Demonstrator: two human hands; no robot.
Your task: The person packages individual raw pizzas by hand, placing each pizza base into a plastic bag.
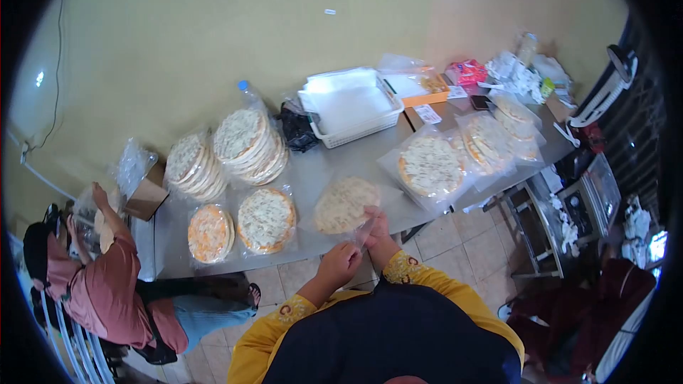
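Observation:
A flat pizza in a clear plastic bag point(347, 203) lies at the table's front edge, its bag end reaching toward me. My left hand point(339, 262) is closed on the near end of the bag, fingers curled in. Beside it, my right hand point(376, 228) pinches the same bag end, close to the pizza's lower right edge. To the left lie a bagged pizza with white topping point(266, 220) and a small stack of orange-topped pizzas point(210, 232). On the right is another bagged white-topped pizza point(430, 165).
Tall stacks of bagged pizzas point(249, 146) stand behind, near a bottle point(245, 88). A white basket point(359, 131) holds white sheets; an orange box point(432, 97) sits beside it. A person in a pink top point(107, 288) works at left; another in dark red clothing point(590, 313) is at right.

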